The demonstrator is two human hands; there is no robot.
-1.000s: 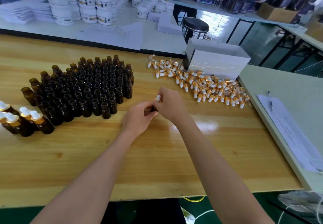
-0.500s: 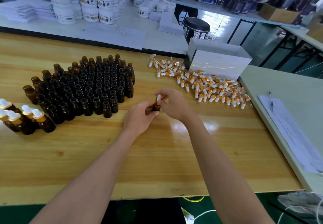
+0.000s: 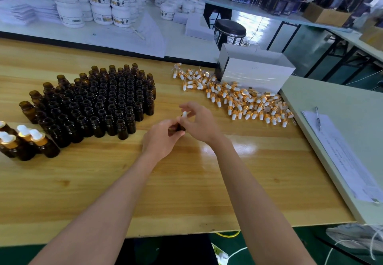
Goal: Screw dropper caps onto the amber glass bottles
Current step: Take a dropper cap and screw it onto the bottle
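A: Biggest first?
B: Wooden tabletop (image 3: 186,182), runs the full width. Grey side table (image 3: 342,103) butts against its right edge, with a paper sheet (image 3: 342,157) and a pen (image 3: 317,117) lying on it.
A: Bottles?
B: Open amber bottles (image 3: 99,103), a tight upright block on the left half of the tabletop, toward the far edge. No caps on them.
A: Caps?
B: Dropper caps (image 3: 238,99), a loose pile with gold collars and white bulbs, strung from the far edge down toward the right edge. White box (image 3: 255,76) sits at the far right corner, touching the pile.
A: Any finished ones?
B: Capped bottles (image 3: 27,142), a small cluster at the left edge, just beside the open block.
A: Hands?
B: Both meet near the tabletop's middle, between block and pile. Left hand (image 3: 161,138) has its fingers curled round one amber bottle (image 3: 180,127), mostly hidden, only a dark sliver showing. Right hand (image 3: 201,124) pinches the dropper cap (image 3: 184,114) with thumb and fingertips, the other fingers fanned loose.
A: Cap on the bottle?
B: It sits on top of the neck, white bulb poking up. Can't tell how far it's threaded. Can't tell if the bottle touches the wood either.
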